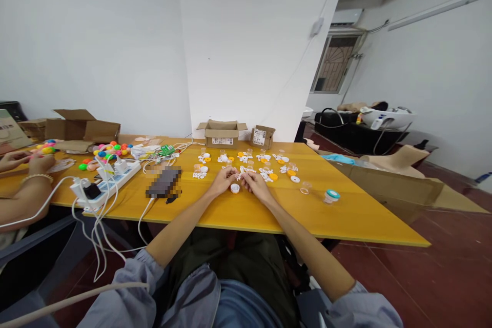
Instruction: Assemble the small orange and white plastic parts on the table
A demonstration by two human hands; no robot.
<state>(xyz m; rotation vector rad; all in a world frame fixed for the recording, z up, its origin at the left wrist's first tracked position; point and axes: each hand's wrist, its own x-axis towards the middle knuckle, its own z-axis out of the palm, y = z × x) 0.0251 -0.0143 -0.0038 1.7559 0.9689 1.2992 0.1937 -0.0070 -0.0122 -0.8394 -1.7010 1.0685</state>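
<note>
Left hand (225,181) and right hand (257,185) are held close together, fingers curled and nearly closed, with a small white plastic piece (239,176) pinched between their fingertips; its exact shape cannot be told. A round white plastic cap (234,189) is set just below the hands on the glossy yellow-orange tabletop (346,223). One clear plastic cup topped with a round teal-and-white lid (331,196) is placed apart at right, seemingly finished. Another clear cup (307,185), nearer the hands, is left unlidded. Beyond, flat white cut-out pieces (200,175) and round orange parts (273,177) are spread in loose clusters, so most work is judged undone.
</note>
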